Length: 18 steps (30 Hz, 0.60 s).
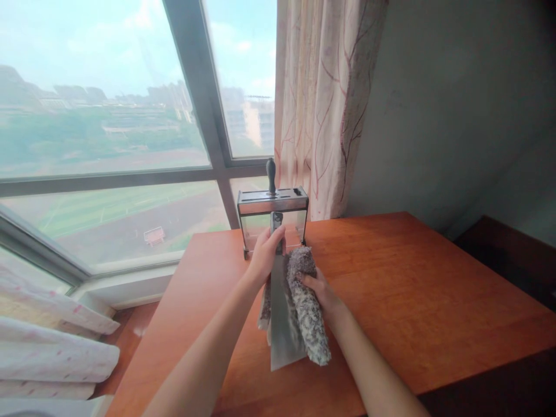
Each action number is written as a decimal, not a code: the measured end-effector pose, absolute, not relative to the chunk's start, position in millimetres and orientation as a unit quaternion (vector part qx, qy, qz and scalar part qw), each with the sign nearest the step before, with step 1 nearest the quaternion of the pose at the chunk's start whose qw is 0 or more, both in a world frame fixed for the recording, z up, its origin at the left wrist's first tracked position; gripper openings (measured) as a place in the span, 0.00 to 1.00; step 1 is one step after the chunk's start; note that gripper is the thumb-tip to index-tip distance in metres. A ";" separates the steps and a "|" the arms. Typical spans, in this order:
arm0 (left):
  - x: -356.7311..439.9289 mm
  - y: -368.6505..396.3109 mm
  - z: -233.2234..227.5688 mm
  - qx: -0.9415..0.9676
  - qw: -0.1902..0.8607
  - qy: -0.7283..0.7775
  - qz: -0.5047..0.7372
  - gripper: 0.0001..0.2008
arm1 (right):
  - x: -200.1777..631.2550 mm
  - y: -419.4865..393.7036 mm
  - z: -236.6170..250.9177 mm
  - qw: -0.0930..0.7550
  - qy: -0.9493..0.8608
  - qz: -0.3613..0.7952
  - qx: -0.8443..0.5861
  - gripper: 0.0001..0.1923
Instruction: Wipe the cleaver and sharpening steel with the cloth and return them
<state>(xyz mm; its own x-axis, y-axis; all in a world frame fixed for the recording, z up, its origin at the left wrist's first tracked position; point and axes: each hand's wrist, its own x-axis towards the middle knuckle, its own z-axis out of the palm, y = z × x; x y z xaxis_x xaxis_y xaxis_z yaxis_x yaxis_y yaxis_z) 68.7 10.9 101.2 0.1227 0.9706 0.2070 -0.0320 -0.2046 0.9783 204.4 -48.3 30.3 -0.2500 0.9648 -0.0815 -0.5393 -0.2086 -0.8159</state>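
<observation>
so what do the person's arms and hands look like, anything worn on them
Both forearms are bare right to the bottom edge of the frame, with no sleeves showing. The left hand and right hand wear no gloves, and no rings, watch or bracelet can be seen.

right side: the wooden table (pixel 412 301) is bare from the hands out to its far edge, loads of room to move there
left side: a narrower bare strip runs down to the near left edge
straight ahead: the knife holder (pixel 273 220) stands at the back edge, a dark handle (pixel 271 175) poking up out of its top
behind it: window (pixel 108 133) and curtain (pixel 325 104) seem close, hard to tell the gap
centre: cleaver (pixel 282 315) and cloth (pixel 308 307) fill it
</observation>
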 end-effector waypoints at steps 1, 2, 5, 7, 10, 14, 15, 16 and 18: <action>70.4 9.5 101.2 0.590 0.478 0.407 0.507 0.22 | 204.6 -48.0 30.2 0.535 -0.339 0.708 -0.311 0.18; 71.5 8.7 101.0 0.605 0.474 0.407 0.493 0.21 | 204.4 -47.7 30.2 0.545 -0.335 0.702 -0.313 0.18; 72.4 8.3 99.0 0.637 0.455 0.410 0.468 0.20 | 202.3 -47.2 32.0 0.566 -0.318 0.691 -0.318 0.21; 72.3 8.8 97.7 0.641 0.442 0.413 0.472 0.19 | 200.5 -47.5 34.9 0.570 -0.312 0.692 -0.314 0.26; 72.4 9.7 97.6 0.634 0.440 0.414 0.484 0.20 | 198.9 -48.7 40.2 0.576 -0.317 0.686 -0.310 0.29; 72.0 11.5 99.2 0.623 0.451 0.416 0.485 0.21 | 197.2 -50.5 45.4 0.582 -0.329 0.675 -0.312 0.26; 71.6 12.0 99.4 0.620 0.453 0.418 0.486 0.21 | 196.6 -50.7 46.2 0.585 -0.329 0.671 -0.316 0.25; 71.0 12.6 99.4 0.615 0.455 0.420 0.488 0.21 | 196.1 -50.9 46.6 0.589 -0.328 0.666 -0.320 0.24; 69.4 13.5 99.5 0.607 0.459 0.423 0.493 0.21 | 195.6 -50.7 46.1 0.599 -0.321 0.656 -0.329 0.24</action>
